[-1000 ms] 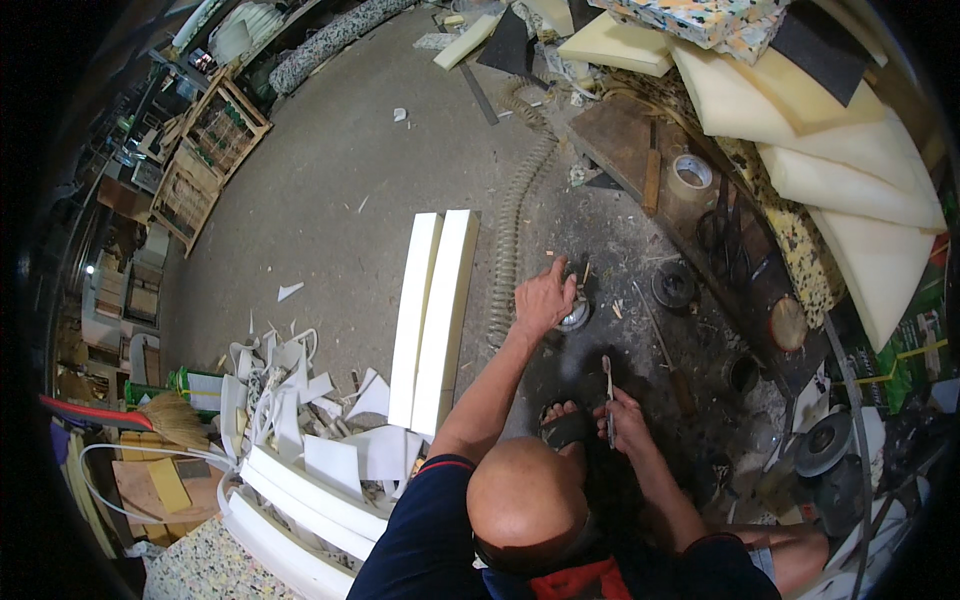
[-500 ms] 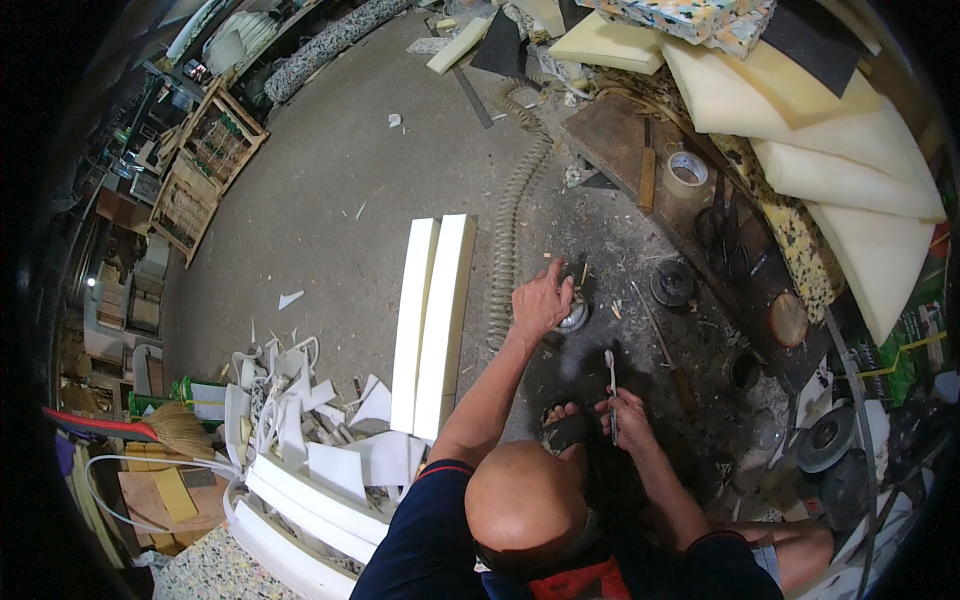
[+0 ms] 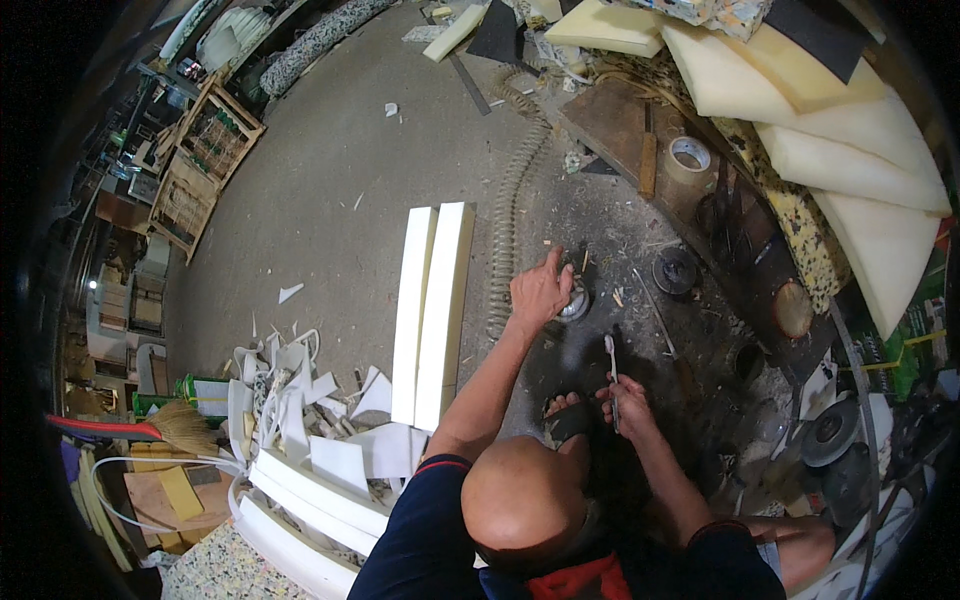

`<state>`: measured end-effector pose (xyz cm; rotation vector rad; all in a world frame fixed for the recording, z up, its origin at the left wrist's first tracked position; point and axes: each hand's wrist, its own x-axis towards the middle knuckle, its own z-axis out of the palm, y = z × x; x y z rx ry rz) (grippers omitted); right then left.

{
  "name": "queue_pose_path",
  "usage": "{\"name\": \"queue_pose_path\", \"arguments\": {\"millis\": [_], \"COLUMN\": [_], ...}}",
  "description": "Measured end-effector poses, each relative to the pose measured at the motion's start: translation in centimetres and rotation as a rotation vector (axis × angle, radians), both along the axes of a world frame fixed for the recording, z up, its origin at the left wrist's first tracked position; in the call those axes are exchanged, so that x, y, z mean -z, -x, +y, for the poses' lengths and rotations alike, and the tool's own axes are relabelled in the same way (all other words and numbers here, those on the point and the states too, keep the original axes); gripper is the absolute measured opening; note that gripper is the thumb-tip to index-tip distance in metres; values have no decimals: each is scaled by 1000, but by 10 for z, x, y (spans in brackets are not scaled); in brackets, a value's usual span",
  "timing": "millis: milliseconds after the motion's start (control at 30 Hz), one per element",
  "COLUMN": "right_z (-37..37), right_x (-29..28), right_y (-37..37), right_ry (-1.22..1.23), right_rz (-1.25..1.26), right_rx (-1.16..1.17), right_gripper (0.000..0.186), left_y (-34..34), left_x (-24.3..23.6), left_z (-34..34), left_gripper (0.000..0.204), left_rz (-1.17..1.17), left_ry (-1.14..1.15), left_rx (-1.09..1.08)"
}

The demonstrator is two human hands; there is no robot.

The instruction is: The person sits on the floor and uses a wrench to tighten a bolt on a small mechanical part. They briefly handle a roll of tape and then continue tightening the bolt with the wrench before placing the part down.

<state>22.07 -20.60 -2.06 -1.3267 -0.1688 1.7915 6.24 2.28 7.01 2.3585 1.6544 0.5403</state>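
My left hand reaches forward to a small round shiny tin on the dirty floor, fingers stretched over its near edge. I cannot tell whether it grips anything. My right hand is closed around a thin pale-handled tool that points upright, just above my sandalled foot. Two long white foam bars lie side by side to the left of my left arm.
White foam offcuts and curved strips pile at the lower left beside a broom. Yellow foam slabs are stacked at the upper right, with a tape roll on a board. Round metal discs and a coiled hose lie nearby.
None of note: my left hand stays at the tin and my right hand keeps hold of the thin tool, with only a slight shift of the view.
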Motion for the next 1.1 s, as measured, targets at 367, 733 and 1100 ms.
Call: {"name": "queue_pose_path", "arguments": {"millis": [367,733,1100], "right_z": [5,8,9], "right_x": [0,-8,-8], "right_y": [4,3,5], "right_ry": [-32,-36,-50], "right_rz": [32,10,-11], "right_rx": [-16,-10,-12], "right_gripper": [26,27,27], "left_y": [-1,-1,0], "left_x": [-4,-4,-1], "left_z": [-1,-1,0], "left_gripper": [42,43,41], "left_rz": [16,3,-3], "left_ry": [23,-2,-2], "left_rx": [-12,-6,3]}}
